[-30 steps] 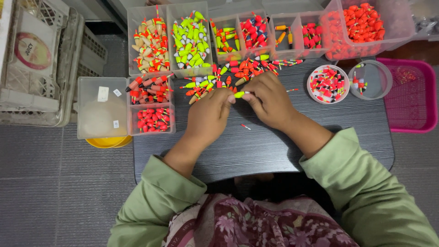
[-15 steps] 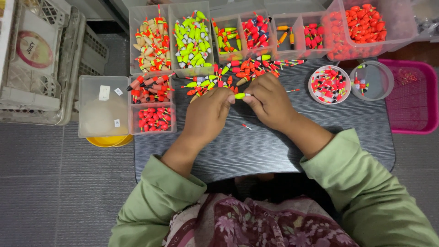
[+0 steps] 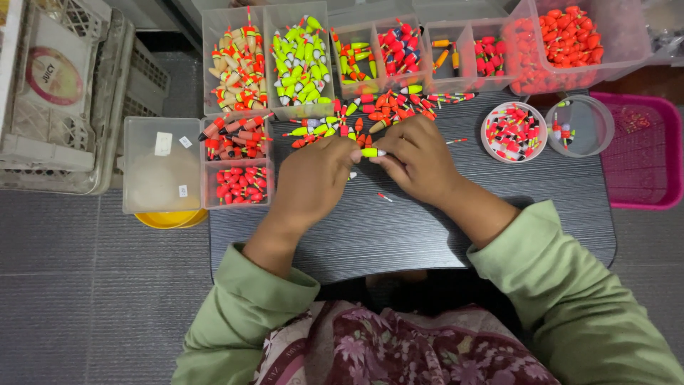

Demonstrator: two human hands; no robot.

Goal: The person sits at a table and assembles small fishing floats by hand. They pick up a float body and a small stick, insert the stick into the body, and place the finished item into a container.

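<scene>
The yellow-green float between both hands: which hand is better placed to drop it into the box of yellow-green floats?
Probably the left hand. It pinches one end of the yellow-green float, and the box of yellow-green floats lies up and to its side, while the right hand would have to cross over.

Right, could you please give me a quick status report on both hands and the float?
Left hand and right hand both pinching one yellow-green float between them. Float held just above the dark table. Loose pile of floats lies right behind; nothing blocking.
</scene>
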